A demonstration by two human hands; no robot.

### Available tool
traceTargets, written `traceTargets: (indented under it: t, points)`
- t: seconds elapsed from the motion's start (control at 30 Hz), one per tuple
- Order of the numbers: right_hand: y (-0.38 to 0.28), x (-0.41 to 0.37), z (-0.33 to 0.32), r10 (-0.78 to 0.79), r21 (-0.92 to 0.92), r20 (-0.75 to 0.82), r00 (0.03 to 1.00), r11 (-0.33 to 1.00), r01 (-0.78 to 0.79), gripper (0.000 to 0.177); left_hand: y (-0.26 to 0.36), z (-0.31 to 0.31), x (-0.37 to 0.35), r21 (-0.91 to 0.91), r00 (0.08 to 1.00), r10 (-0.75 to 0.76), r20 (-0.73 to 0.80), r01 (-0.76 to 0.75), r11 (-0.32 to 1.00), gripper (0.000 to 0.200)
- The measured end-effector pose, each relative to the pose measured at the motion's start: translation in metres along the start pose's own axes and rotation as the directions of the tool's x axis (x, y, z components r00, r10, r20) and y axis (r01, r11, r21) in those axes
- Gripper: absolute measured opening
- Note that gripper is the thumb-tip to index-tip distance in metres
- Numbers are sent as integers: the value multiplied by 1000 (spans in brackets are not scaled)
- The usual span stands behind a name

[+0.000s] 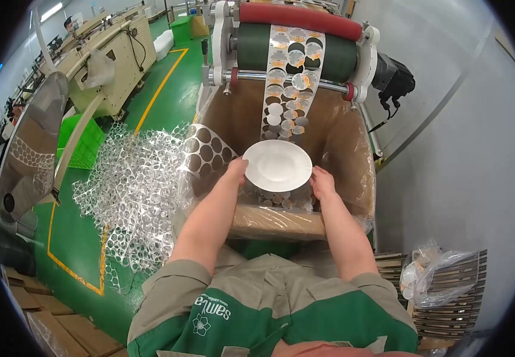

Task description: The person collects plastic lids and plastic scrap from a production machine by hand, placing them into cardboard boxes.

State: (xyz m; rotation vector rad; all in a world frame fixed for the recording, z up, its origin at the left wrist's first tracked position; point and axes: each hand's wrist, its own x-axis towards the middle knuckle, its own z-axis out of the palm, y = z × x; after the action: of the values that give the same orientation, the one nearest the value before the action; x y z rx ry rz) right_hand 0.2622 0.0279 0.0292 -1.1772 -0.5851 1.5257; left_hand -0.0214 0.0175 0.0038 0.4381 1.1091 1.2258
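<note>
Gripping a white dish (277, 165) over a lined box (278, 222), both hands (236, 171) (323, 181) face a hanging strip (276, 77) (scrap mesh (141, 190) alongside).

This is looking like a factory workshop: a strip (296, 65) is hanging from a roller machine (341, 56) into a plastic-lined carton (278, 221), yellow lines (161, 89) are marking the green floor (177, 98), punched scrap (138, 196) is lying heaped, and a cream machine (126, 56) is standing beyond.

White dish (278, 166) probably hides part of the printed strip (293, 80).
</note>
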Motion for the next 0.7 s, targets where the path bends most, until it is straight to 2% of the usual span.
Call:
traceTargets:
  t: [0.1,0.17,0.23,0.27,0.3,0.33,0.37,0.43,0.47,0.5,0.53,0.6,0.63,0.7]
  points:
    - [2,6,-8,76,-19,138,988,997,-74,25,-2,1,0,10,999,12,-43,-11,1000,38]
    - [-3,-3,-2,103,-38,110,989,994,-99,23,-9,-7,14,4,998,22,-62,-22,1000,38]
    - [-9,-9,1,130,-57,84,988,990,-126,22,0,-4,8,-6,997,-68,-39,68,998,62]
    - [-12,-11,1,97,-160,76,992,983,-84,22,2,-3,3,-5,997,-68,-40,68,998,62]
    - [-13,-11,0,63,-263,73,995,964,-42,22,28,21,-40,28,986,-153,-70,156,987,71]
    - [-12,-10,-1,64,-263,73,995,964,-43,22,43,36,-65,59,966,-237,-103,244,968,80]
    - [-10,-6,-2,40,-159,80,996,987,-27,21,40,33,-61,58,966,-237,-103,244,968,80]
    - [-5,2,-4,11,30,96,995,999,-14,20,28,25,-44,-145,972,-234,-13,230,962,86]
    - [-4,4,-5,11,30,96,995,999,-14,20,24,21,-37,-245,974,-226,30,226,943,88]
    - [-7,1,-3,19,59,55,998,998,-22,19,28,23,-41,-278,973,-228,24,226,934,72]
    - [-9,-2,-2,28,89,14,1000,996,-29,17,20,16,-27,-276,973,-229,24,227,934,72]
    - [-5,4,-7,27,155,35,999,987,-32,18,5,3,0,-325,984,-141,113,171,930,51]
    - [-3,4,-5,20,116,15,1000,993,-22,19,1,4,-2,-232,993,-73,-96,49,971,40]
    - [0,6,-4,37,72,-23,999,997,-35,27,4,3,-4,-232,994,-100,-53,85,969,38]
